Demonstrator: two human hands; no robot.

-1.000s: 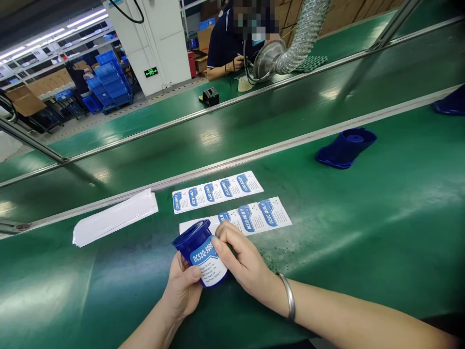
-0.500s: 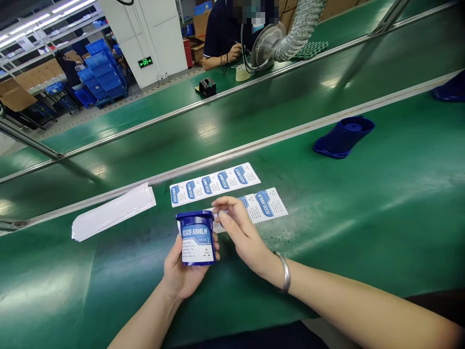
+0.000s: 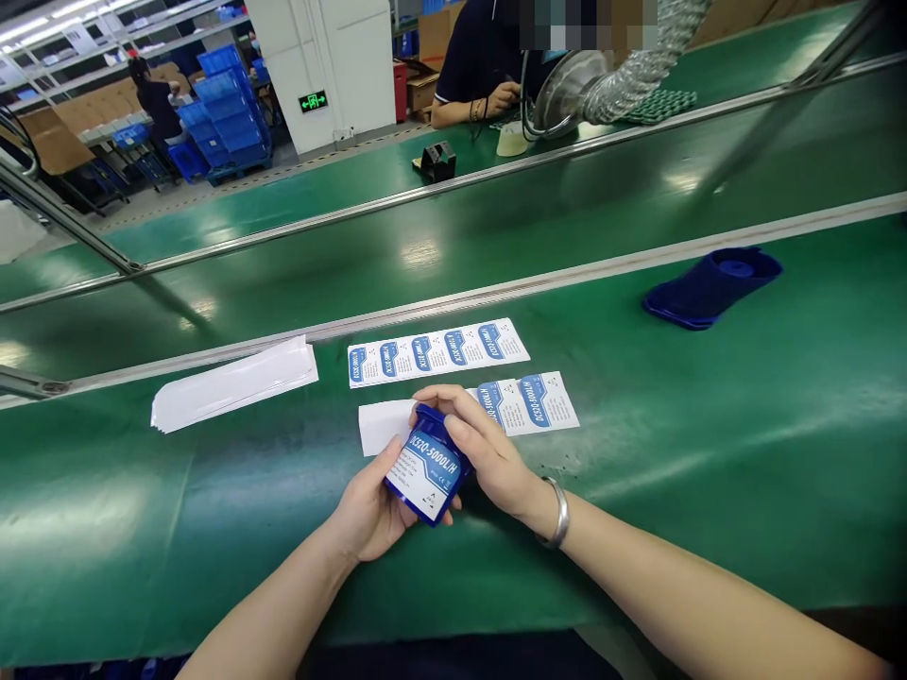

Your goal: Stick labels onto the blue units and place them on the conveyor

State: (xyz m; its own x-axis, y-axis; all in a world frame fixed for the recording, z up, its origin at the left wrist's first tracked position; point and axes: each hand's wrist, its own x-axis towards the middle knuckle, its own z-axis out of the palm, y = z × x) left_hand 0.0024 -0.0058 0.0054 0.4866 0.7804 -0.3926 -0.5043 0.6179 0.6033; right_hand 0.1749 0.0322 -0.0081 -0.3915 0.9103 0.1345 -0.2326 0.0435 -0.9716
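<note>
A dark blue plastic cylinder point(image 3: 427, 469) with a blue-and-white label sits tilted between both my hands, low in the middle of the view. My left hand point(image 3: 368, 510) cups it from below with fingers wrapped round its base. My right hand point(image 3: 478, 449) closes over its top and right side. Just behind lie two label sheets: a full sheet point(image 3: 437, 351) and a partly used sheet point(image 3: 528, 403) with bare backing on its left.
A stack of white backing strips point(image 3: 233, 382) lies to the left on the green bench point(image 3: 709, 453). Another blue part point(image 3: 712, 286) rests at right. A metal rail point(image 3: 453, 307) borders the conveyor beyond. A person works across the belt beside a flexible duct point(image 3: 638, 71).
The cylinder went from upright in my left hand to tilted to the right. My right hand, lifted off half a second ago, has come back down over its top.
</note>
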